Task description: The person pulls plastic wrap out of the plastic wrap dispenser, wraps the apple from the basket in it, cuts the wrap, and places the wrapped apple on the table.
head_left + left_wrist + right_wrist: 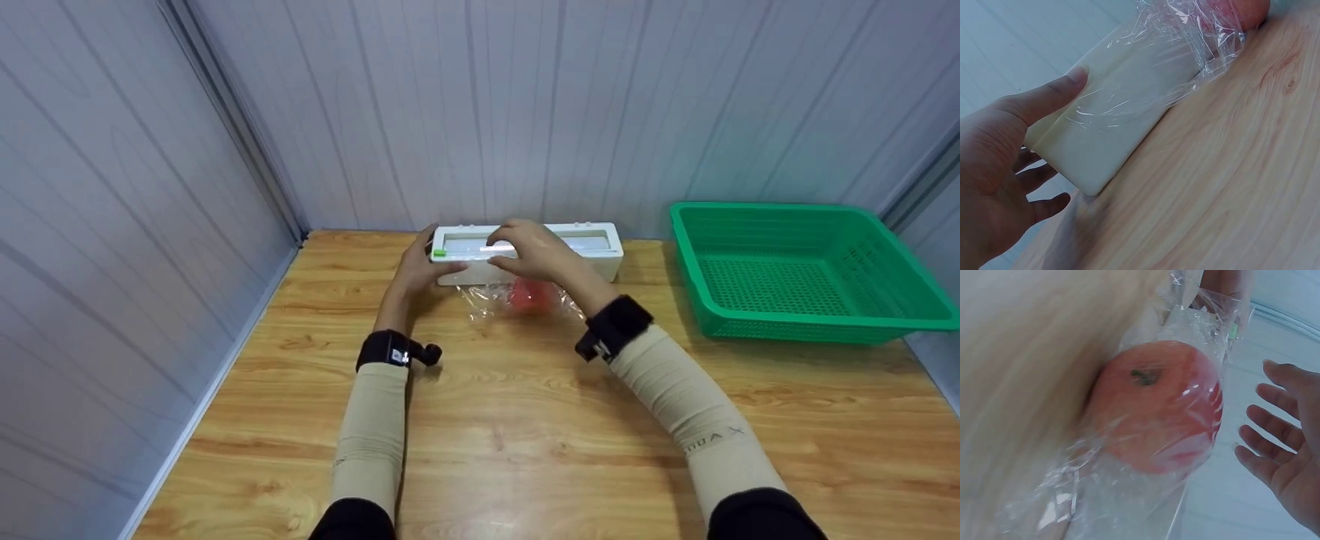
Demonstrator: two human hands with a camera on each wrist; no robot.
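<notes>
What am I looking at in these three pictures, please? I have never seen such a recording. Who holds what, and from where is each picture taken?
A person works at a wooden table with two bare hands; there is no machine arm. The wide picture comes from a camera on the head, looking down. The other two come from small cameras strapped on each wrist, so they show things very near.

The left hand holds the left end of a white box-shaped device; the left wrist view shows its thumb on top and fingers behind. The right hand rests on top of the device with relaxed fingers, no tight grip visible. In front of the device lies a red, apple-like fruit covered in clear plastic film. To the right stands a green basket.
</notes>
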